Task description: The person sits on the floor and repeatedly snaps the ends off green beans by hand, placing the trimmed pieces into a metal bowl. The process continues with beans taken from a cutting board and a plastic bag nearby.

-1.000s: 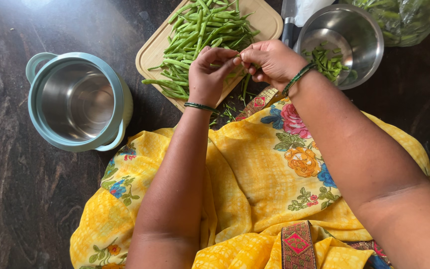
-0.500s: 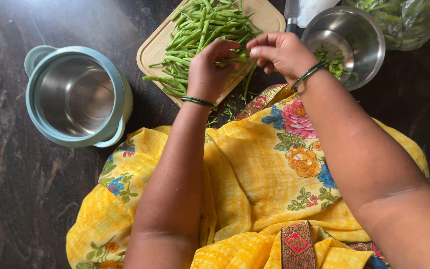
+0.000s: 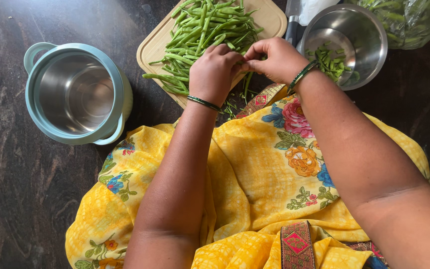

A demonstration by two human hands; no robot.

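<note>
A green bean (image 3: 245, 64) is pinched between left hand (image 3: 214, 72) and right hand (image 3: 276, 59) at twelve o'clock; the steel bowl (image 3: 369, 30) is seen at two o'clock.

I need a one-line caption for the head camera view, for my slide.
Both hands, left hand and right hand, pinch one green bean above the wooden cutting board.

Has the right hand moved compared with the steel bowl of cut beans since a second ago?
Yes. The right hand swung toward the steel bowl half a second ago, then came back left to meet the left hand at the cutting board.
</note>
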